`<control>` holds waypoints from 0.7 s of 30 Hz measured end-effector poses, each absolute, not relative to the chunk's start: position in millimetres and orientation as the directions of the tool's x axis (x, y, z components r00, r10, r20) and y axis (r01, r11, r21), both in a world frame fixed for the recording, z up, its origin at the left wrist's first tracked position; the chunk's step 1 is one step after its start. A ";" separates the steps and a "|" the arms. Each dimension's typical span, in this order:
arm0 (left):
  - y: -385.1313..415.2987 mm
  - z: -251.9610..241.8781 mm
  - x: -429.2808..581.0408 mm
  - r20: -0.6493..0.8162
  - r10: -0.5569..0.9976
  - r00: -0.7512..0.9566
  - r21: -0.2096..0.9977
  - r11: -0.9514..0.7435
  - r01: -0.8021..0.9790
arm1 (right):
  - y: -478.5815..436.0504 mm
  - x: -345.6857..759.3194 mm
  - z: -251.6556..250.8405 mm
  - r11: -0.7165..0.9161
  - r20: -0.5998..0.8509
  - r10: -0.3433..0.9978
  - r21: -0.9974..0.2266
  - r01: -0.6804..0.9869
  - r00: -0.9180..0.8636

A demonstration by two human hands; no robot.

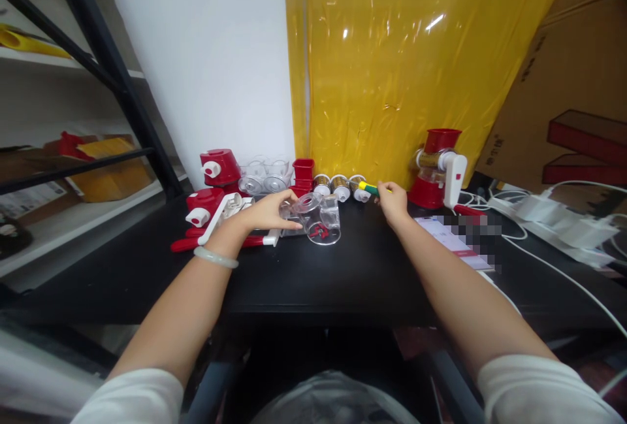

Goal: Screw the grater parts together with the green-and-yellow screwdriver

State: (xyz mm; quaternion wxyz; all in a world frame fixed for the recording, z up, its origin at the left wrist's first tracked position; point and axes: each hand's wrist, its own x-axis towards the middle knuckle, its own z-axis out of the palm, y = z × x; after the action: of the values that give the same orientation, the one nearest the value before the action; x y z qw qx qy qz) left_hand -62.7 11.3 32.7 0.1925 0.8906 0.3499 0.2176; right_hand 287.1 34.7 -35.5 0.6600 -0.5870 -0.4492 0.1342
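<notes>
Currently, one red-and-white crank unit (434,176) stands upright at 2 o'clock on the black table (313,287), with its hopper, drum and crank fitted. Clock positions are taken from the middle of the table, 12 o'clock being the far edge.

Clear housing (324,218): just short of 12 o'clock, with a small red part visible inside it. No hopper or crank is seen on it.

Left hand (272,212): at 11 o'clock, curved, thumb and fingers parted around the housing's left side. Whether it grips cannot be told.

Right hand (392,202): at 1 o'clock, closed on a green-and-yellow stick-shaped tool (369,188). The tool's yellow end lies near the metal drums (340,187), three in a row between 12 and 1 o'clock.

Progress, by judgement: one unit appears complete; work on the clear housing appears to be at an early stage. Parts left unjoined: the drums, a red hopper (304,169) near 12 o'clock, red bodies (223,166) at 10 o'clock, and red-handled cranks (215,221) between 9 and 10 o'clock.
</notes>
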 end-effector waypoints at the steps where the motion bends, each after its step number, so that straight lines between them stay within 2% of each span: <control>1: 10.9 32.5 -62.1 0.255 0.704 0.663 0.490 -0.685 0.539 | 34.6 287.2 -35.3 0.280 0.437 0.704 -0.895 0.347 0.560; 8: 14.8 27.5 -62.0 0.305 0.649 0.697 0.452 -0.743 0.494 | 30.3 285.7 -28.3 0.338 0.395 0.702 -0.917 0.212 0.593; 14: 11.2 30.6 -62.0 0.317 0.625 0.713 0.423 -0.766 0.484 | 26.9 288.7 -18.7 0.364 0.262 0.706 -0.931 -0.019 0.657; 21: 8.1 25.0 -52.1 0.424 0.588 0.689 0.433 -0.799 0.416 | 26.3 291.4 -11.0 0.451 0.148 0.741 -0.832 -0.323 0.655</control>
State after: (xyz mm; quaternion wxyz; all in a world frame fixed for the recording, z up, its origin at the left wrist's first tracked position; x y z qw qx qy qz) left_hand -52.1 8.1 25.0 0.1533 0.9060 0.2772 0.2807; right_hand 291.4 26.3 -11.0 0.8126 -0.4089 -0.2555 0.3274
